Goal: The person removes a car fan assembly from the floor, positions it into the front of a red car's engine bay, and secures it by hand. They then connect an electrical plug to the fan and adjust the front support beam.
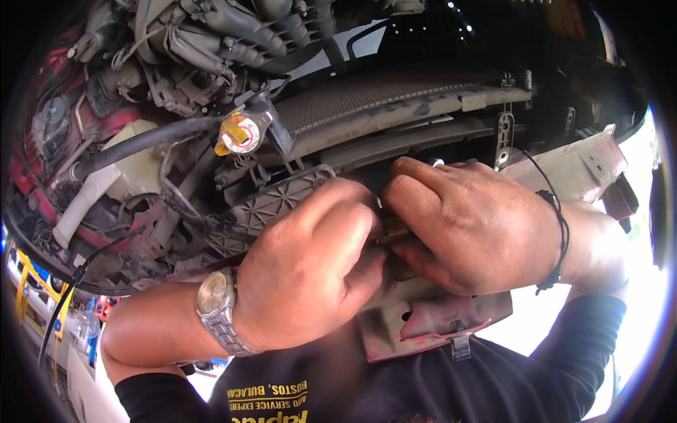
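Over the front of an open engine bay, my two hands meet close together. My left hand, with a metal wristwatch on its wrist, is closed with thumb and fingers pinched. Facing it, my right hand, a dark cord bracelet at its wrist, is closed too, its fingertips bent inward. A small yellowish-brown piece shows in the gap between the fingers; most of it is hidden, and its kind cannot be made out. Below the hands lies a worn reddish metal panel with a metal clip.
Behind my hands stretch the radiator and its upper frame. A yellow-and-white radiator cap joins a black hose at left. Nearby sits a whitish reservoir. A pale metal bar extends right, beside an upright perforated bracket.
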`<state>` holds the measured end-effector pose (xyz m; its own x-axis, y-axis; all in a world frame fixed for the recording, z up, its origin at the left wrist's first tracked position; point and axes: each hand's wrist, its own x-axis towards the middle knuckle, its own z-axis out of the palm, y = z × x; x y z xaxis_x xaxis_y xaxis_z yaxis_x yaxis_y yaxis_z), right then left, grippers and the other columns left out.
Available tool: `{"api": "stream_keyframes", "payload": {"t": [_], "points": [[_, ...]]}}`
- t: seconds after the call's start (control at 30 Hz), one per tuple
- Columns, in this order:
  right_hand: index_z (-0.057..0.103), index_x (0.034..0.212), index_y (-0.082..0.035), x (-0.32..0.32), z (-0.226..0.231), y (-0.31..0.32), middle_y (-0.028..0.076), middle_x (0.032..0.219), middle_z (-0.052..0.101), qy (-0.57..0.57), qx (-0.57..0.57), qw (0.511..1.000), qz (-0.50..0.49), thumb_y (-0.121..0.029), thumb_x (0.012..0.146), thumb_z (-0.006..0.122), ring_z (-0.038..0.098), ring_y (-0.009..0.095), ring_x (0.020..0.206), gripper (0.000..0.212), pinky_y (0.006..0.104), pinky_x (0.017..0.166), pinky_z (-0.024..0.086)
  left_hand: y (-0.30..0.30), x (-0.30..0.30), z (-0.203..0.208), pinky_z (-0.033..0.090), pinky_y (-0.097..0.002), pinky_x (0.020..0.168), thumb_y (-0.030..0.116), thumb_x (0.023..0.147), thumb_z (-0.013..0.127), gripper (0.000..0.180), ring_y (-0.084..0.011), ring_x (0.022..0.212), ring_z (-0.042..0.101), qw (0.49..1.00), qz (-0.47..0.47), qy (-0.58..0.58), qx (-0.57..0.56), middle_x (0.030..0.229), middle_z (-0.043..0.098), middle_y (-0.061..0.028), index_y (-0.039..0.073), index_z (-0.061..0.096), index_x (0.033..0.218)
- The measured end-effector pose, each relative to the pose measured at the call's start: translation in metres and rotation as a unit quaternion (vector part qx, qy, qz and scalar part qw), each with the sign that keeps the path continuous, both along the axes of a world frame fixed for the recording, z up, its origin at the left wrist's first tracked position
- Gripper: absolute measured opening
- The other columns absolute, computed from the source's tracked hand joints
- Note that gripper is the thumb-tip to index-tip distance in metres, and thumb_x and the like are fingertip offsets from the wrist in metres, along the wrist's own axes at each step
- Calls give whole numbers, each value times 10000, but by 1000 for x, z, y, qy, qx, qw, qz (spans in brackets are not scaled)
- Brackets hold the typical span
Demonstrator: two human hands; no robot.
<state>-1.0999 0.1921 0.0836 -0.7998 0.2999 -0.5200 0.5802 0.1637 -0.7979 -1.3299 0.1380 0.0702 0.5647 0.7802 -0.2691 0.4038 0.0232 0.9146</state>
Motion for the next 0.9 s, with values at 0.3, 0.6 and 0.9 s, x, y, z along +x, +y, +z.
{"api": "stream_keyframes", "payload": {"t": [0.3,0.6,0.9], "points": [[571,1029,38,-2,1,10,204,922,624,-6,-88,993,-76,-66,789,769,674,423,826,328,466,669,540,4,0,6,586,-406,727,20,725,827,294,-349,858,700,999,8,21,-24,1044,674,-156,18,639,950],[614,1011,33,-2,3,12,192,896,641,5,-79,993,-91,-55,775,774,673,418,804,299,454,662,543,9,-2,4,596,-398,731,10,710,859,301,-339,866,716,1000,-5,-4,-15,1049,694,-159,13,687,957],[596,1081,16,2,5,-2,197,1024,622,54,-27,994,-87,-49,770,775,655,432,896,365,477,736,547,4,1,9,588,-411,726,-12,722,810,268,-362,860,703,1000,-10,0,-1,1067,677,-185,-6,686,958]]}}
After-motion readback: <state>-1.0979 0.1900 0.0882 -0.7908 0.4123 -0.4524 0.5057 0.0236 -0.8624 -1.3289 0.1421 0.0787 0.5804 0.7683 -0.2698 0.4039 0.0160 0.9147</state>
